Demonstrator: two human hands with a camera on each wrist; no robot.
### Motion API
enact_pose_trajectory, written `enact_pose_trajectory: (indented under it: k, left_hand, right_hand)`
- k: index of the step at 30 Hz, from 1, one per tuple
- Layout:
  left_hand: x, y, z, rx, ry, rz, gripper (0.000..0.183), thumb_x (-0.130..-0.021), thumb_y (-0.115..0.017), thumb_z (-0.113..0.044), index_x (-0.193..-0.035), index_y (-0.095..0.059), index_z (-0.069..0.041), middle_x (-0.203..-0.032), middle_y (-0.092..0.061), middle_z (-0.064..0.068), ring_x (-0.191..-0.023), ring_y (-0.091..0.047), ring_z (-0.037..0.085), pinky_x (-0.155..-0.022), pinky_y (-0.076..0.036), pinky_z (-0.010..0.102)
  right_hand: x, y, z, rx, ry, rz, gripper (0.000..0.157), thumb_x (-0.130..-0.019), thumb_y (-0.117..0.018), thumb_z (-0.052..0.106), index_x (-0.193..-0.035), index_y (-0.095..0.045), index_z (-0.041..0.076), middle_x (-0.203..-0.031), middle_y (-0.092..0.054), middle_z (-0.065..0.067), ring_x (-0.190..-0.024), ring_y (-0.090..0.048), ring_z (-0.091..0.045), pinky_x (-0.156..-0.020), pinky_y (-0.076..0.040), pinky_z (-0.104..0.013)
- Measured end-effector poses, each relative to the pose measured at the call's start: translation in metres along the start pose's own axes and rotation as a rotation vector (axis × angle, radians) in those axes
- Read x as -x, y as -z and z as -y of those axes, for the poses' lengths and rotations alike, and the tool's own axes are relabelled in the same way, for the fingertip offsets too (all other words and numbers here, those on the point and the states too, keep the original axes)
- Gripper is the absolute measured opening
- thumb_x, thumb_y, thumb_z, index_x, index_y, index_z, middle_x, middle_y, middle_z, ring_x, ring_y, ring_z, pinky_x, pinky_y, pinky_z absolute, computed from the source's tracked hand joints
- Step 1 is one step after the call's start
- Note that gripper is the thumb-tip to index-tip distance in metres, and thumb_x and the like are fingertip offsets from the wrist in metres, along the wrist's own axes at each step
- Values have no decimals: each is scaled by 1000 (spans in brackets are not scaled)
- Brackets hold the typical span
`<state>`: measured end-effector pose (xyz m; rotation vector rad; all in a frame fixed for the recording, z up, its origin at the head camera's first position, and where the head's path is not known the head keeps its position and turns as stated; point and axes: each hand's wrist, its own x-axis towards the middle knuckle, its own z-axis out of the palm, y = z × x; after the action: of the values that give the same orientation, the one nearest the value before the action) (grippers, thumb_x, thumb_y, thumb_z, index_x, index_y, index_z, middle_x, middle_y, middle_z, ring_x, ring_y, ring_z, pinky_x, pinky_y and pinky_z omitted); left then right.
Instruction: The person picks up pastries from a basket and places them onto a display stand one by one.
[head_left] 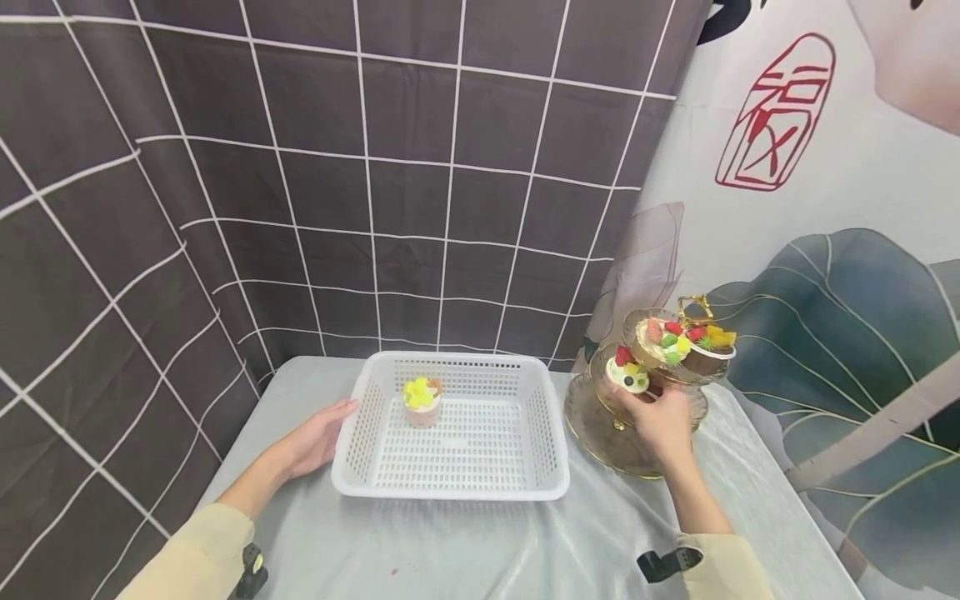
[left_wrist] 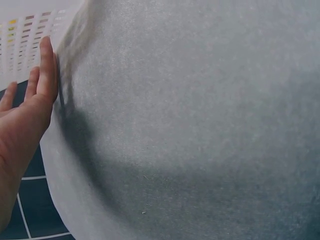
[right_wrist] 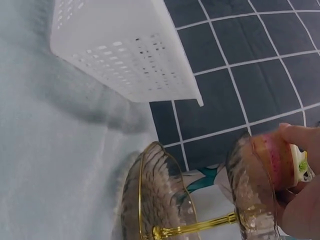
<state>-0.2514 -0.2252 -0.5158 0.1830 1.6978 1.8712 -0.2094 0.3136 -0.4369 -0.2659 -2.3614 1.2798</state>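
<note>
My right hand (head_left: pixel 665 421) pinches a small cupcake (head_left: pixel 627 373) with white cream and fruit on top, at the middle tier of a gold-trimmed glass tiered stand (head_left: pixel 592 425). In the right wrist view, the cupcake (right_wrist: pixel 272 157) shows pink and tan layers at the plate's edge, with fingers (right_wrist: pixel 300 137) around it. My left hand (head_left: pixel 318 437) lies along the left side of a white plastic basket (head_left: pixel 551 446), fingers extended near its rim. Inside that basket, toward the back left, stands a cupcake with yellow topping (head_left: pixel 422 402).
On the stand's top tier are a cream cake with colourful fruit (head_left: pixel 662 340) and a dark fruit-topped cupcake (head_left: pixel 709 350). A gold handle (head_left: pixel 696 308) rises above them. A pale cloth (head_left: pixel 450 546) covers the table, and a dark grid-patterned curtain (head_left: pixel 405 192) hangs behind.
</note>
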Motion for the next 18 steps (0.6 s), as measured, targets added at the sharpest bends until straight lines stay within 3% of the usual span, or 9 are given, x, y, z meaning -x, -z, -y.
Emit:
enact_pose_trajectory:
  k: [10,13,18]
  left_hand:
    - [2,-1,2,3,-4,-7,78,-114,-35,-50,-171,4,-12,-174,-14,26,-158,-21,47,-125,-28,60]
    - [1,-1,2,4,-2,-10,79,-114,-35,-50,-171,4,-13,-174,-14,25,-158,-20,47,-125,-27,60]
    - [0,-1,3,-3,-6,-17,79,-114,-35,-52,-171,3,-13,-174,-14,25,-158,-21,47,-125,-28,61]
  right_hand:
    - [0,-13,-7,89,47,-87,62,-85,-92,30,-130,-65,-3,-123,-70,-21,-111,-72,-37,-80,-46,-9]
    - [1,-16,-7,110,61,-120,59,-84,-93,29,-126,-67,-4,-119,-70,-21,-108,-72,-37,-85,-50,-20]
    - [1,-20,-8,140,85,-179,57,-81,-95,28,-119,-69,-4,-111,-72,-25,-105,-69,-41,-94,-50,-50]
